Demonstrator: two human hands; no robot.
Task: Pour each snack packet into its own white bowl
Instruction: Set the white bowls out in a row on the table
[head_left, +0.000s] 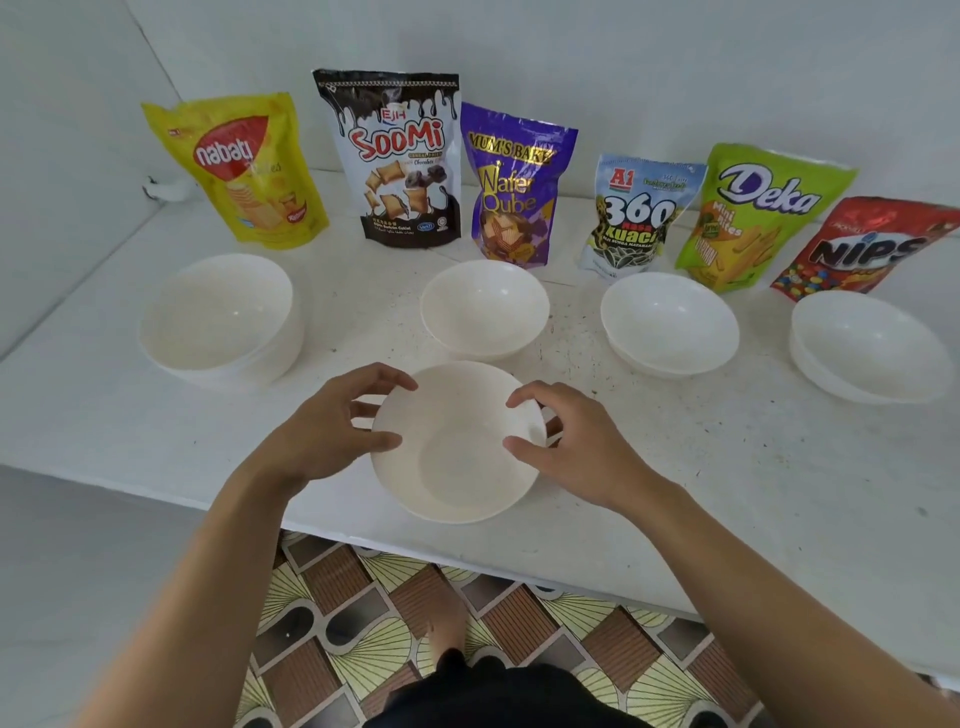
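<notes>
Dark shorts (493, 696) and a bare foot (447, 618) on the patterned floor (571, 618) sit lowest in my view, below the bench's (727, 467) front edge. Just inside that edge, about mid-bench, I have the near bowl (457, 467), empty. The left hand (332, 431) grips its left rim, thumb inside and fingers curled over the far side. The right hand (576, 447) grips the right rim the same way. Behind it four more white bowls run across the bench, all empty as far as I see: left bowl (223, 317), which looks like a stack, middle bowl (483, 306), right bowl (670, 322), and end bowl (867, 348) by the right edge. Along the back edge six packets stand upright, left to right: Nabati (244, 171), Soomi (400, 161), Wafer Qube (514, 187), Kuaci (639, 213), Deka (753, 213), Nips (867, 244).
</notes>
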